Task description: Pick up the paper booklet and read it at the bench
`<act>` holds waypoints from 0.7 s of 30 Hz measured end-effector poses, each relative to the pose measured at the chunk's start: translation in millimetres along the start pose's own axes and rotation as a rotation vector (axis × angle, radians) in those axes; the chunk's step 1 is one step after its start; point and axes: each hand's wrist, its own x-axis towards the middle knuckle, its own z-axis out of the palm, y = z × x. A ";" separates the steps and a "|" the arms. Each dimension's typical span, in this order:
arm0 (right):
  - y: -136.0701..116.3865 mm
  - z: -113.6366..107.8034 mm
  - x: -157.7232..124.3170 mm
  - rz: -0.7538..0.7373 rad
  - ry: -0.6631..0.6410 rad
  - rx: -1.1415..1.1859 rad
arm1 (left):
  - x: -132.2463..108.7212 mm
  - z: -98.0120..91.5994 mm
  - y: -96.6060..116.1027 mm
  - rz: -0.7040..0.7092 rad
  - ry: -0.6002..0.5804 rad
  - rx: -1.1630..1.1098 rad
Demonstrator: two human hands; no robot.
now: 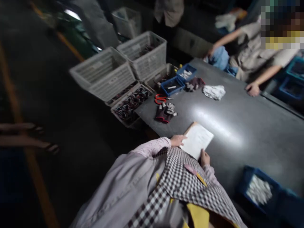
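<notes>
A white paper pad [197, 139] with a brownish edge is held just in front of my checked apron, at the near edge of the grey table [237, 114]. My left hand [177, 140] grips its left side, fingers lying over the sheet. At the lower right corner, my right hand [205, 157] pinches the pad with the thumb on top. Any writing on the sheet is too faint to read. Beyond my left hand lie dark work gloves [165, 113] with grey fingertips and red-handled scissors [161, 98].
Blue trays [172, 86] and a white cloth [214, 92] sit farther back. Plastic crates [104, 79] with dark wire-like parts stand off the table's left end. A blue bin [249, 186] of white pieces is at right. A co-worker's hand [253, 89] rests on the far edge.
</notes>
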 end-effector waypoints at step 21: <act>-0.4 -5.5 -1.9 0.042 -0.013 0.097 | -1.2 -5.4 5.1 0.032 -0.055 0.101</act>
